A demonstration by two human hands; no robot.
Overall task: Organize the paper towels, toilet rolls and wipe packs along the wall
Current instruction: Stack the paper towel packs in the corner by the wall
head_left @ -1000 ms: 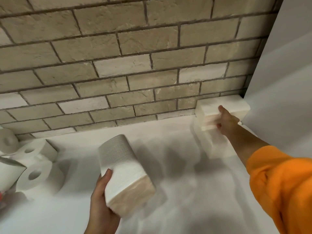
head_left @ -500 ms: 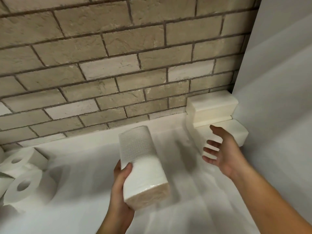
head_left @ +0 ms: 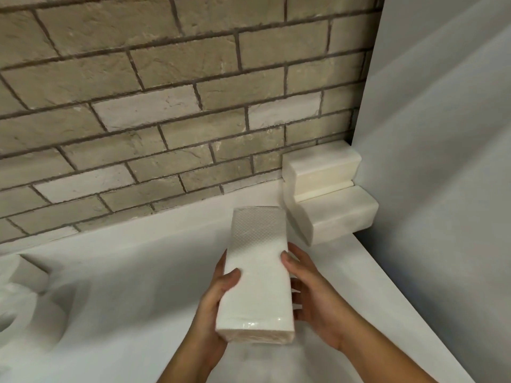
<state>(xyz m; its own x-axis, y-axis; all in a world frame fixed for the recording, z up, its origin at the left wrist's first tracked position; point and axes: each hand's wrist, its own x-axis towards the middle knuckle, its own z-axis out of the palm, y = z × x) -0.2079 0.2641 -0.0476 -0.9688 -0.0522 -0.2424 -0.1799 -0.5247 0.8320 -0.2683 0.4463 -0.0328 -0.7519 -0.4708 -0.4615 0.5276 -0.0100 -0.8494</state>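
Note:
A wrapped pack of folded paper towels (head_left: 257, 275) is held above the white surface, its long side pointing toward the brick wall. My left hand (head_left: 214, 308) grips its left side, thumb on top. My right hand (head_left: 315, 299) holds its right side, thumb on the top edge. Two more paper towel packs are stacked in the far right corner: the upper pack (head_left: 322, 170) against the brick wall, the lower pack (head_left: 337, 217) sticking out in front. Toilet rolls (head_left: 25, 308) lie blurred at the left edge.
The brick wall (head_left: 171, 111) runs along the back of the white shelf (head_left: 132, 272). A plain white side wall (head_left: 442, 161) closes the right end. The shelf's front right edge runs diagonally below my right forearm.
My right hand left the corner stack, came back and took hold of the pack's right side. The pack moved right and forward, now held by both hands. The view shifted right.

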